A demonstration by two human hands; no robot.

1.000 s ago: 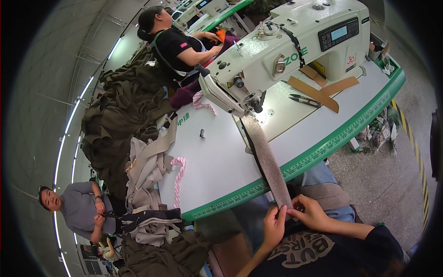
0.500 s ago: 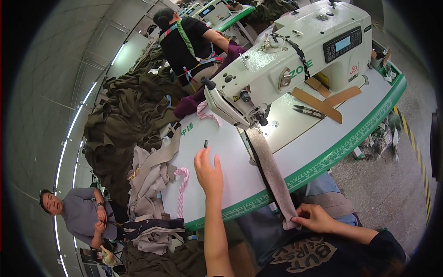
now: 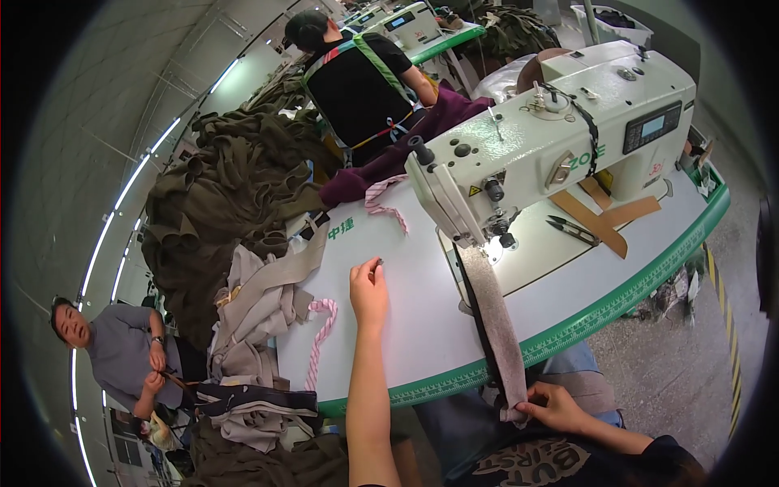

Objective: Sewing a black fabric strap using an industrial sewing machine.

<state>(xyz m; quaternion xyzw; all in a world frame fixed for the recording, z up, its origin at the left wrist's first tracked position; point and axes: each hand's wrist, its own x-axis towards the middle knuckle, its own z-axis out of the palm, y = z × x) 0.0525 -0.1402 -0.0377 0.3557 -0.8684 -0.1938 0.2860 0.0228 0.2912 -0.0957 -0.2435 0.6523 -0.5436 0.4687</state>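
Note:
On the white table left of the sewing machine [image 3: 552, 134], my left hand [image 3: 369, 294] is closed, fingertips pinched on a small dark piece [image 3: 380, 261]. Only a bit of that piece shows, too little to name its kind. My right hand [image 3: 560, 408] grips the lower end of a long grey-brown fabric strip [image 3: 501, 325] between thumb and fingers. The strip runs from under the machine's needle area down over the table edge, with a black band [image 3: 480, 316] along its left side.
Thread snips [image 3: 573, 230] and brown card strips [image 3: 604, 223] lie right of the needle. Pink-white twisted cords [image 3: 323, 341] rest on the table [image 3: 414, 325]. Beige fabric pieces [image 3: 260, 300] and dark olive garments [image 3: 231, 187] pile up at left. Two people [image 3: 369, 89] are nearby.
My left hand has gone from reaching with spread fingers to pinching the small dark piece. The view has shifted, while my right hand keeps hold of the strip's end.

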